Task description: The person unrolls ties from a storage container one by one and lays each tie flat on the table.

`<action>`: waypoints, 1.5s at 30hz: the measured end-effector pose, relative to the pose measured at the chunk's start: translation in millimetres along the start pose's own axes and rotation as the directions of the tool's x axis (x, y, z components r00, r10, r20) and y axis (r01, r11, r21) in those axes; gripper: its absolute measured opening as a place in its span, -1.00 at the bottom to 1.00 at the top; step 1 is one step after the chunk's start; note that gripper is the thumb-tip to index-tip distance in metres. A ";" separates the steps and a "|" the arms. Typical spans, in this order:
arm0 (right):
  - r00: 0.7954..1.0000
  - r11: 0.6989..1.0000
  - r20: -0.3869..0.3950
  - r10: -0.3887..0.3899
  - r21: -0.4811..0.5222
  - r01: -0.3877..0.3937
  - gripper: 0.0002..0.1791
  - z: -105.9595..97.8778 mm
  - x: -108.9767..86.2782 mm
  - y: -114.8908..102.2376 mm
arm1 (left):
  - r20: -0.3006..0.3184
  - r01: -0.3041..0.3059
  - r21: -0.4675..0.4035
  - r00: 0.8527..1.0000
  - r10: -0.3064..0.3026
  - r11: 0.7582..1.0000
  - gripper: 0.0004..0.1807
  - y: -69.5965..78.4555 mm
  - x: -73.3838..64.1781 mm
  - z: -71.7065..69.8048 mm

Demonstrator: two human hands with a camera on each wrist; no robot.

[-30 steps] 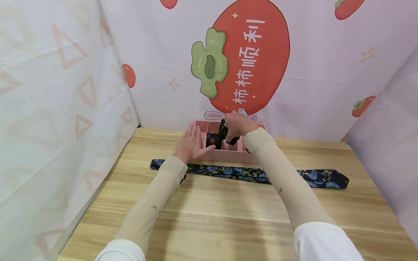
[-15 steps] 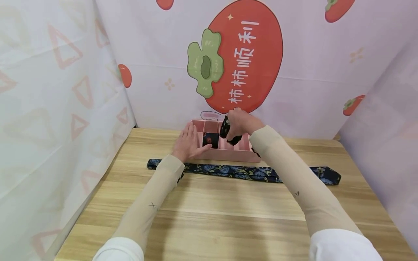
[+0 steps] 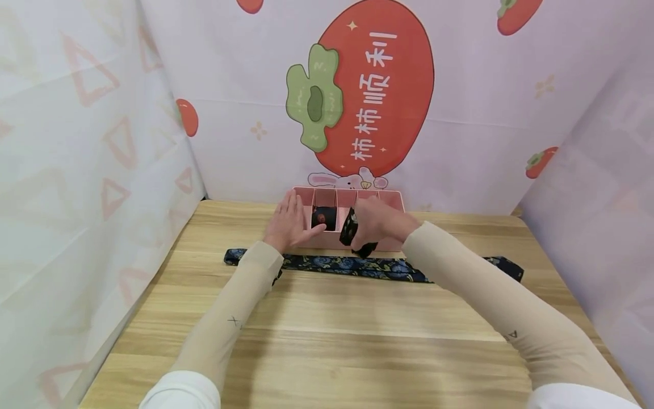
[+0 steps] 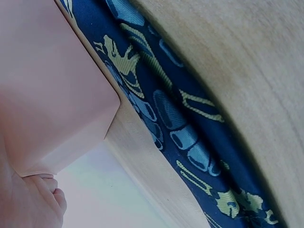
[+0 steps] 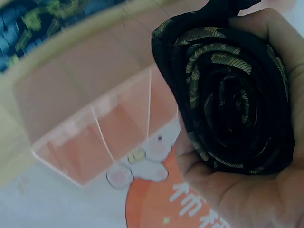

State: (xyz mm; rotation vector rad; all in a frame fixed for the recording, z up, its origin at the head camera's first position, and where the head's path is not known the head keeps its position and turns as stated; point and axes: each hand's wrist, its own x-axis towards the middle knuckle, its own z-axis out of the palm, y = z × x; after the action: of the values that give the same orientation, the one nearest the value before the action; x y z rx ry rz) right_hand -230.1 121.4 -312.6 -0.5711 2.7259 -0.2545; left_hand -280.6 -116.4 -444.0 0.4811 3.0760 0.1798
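My right hand [image 3: 382,220] grips a rolled-up dark necktie [image 3: 349,228] by its sides, in front of the pink divided box [image 3: 327,242]. In the right wrist view, the roll's spiral end [image 5: 232,102] faces the camera, with fingers and thumb curled round it. My left hand [image 3: 289,222] lies with straight fingers along the box's left end, thumb stretched over the front rim. A second rolled tie [image 3: 324,218], dark with a red mark, sits in the second compartment from the left. Other compartments are partly covered by my right hand.
A navy floral necktie [image 3: 352,267] lies lengthwise on the wooden table [image 3: 327,329], just in front of the box and passing under both forearms. Behind the box stands a printed cloth backdrop [image 3: 235,153]; more cloth hangs at the left and right.
My right hand has drawn the rolled necktie out from over the box's middle compartments toward the front. The left hand stays on the box, while the head view has turned slightly right.
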 end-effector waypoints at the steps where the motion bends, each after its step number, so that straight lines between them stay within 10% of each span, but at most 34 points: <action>1: 1.000 1.000 0.002 0.000 0.003 0.000 -0.40 4.2 -3.4 -0.9 | 0.002 -0.001 0.002 1.000 0.001 1.000 0.30 -0.5 0.6 0.7; 9: 0.999 0.996 0.043 0.015 0.087 -0.019 -0.61 38.3 -21.7 -3.7 | 0.005 -0.006 -0.014 1.000 0.006 1.000 0.32 -0.7 1.3 0.0; 27: 0.994 0.961 0.060 0.094 0.257 -0.107 -0.26 114.8 -29.7 2.6 | -0.012 -0.021 0.004 1.000 0.021 1.000 0.30 -3.4 3.7 1.4; 45: 0.965 0.932 0.061 0.255 0.251 -0.262 -0.25 136.6 -38.7 4.6 | -0.015 -0.042 -0.072 0.999 0.041 0.997 0.30 -4.2 -3.2 -3.4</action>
State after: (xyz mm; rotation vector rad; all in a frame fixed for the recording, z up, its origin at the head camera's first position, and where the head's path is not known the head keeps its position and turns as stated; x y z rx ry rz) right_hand -148.5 127.6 -428.7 -0.1395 2.6446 -0.5177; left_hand -279.0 -121.7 -441.2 0.5424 3.0613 0.2947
